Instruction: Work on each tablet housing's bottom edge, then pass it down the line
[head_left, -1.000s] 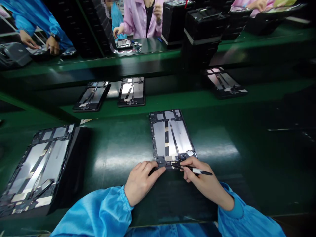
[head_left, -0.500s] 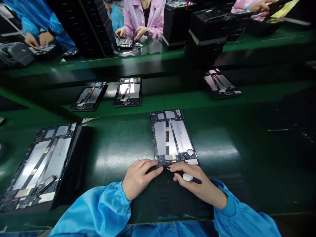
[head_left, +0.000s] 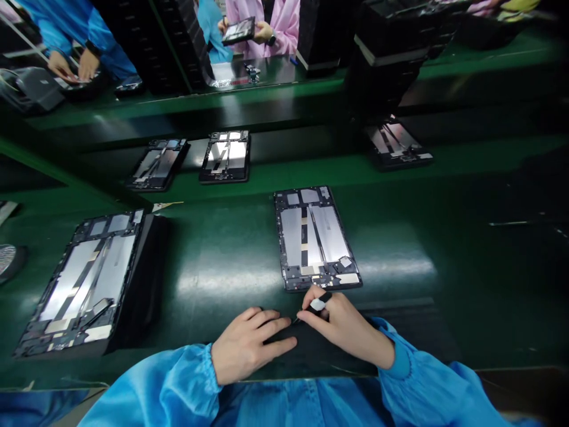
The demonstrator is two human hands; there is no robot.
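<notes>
An opened tablet chassis with silver battery cells lies on the green bench in front of me. My right hand is closed around a thin black tool with a white band, just below the chassis's near edge. My left hand lies flat on the bench beside it, fingers stretched toward the tool's tip, touching neither the chassis nor anything else I can make out. Both arms wear blue sleeves.
Another open tablet rests on a dark pad at the left. Three more tablets lie on the conveyor beyond. Black tray stacks stand behind. Other people in blue and pink coats work at the far bench.
Both hands have drawn back from the chassis's near edge toward me. The right hand has turned the tool so it points left. A person in pink has lifted a tablet.
</notes>
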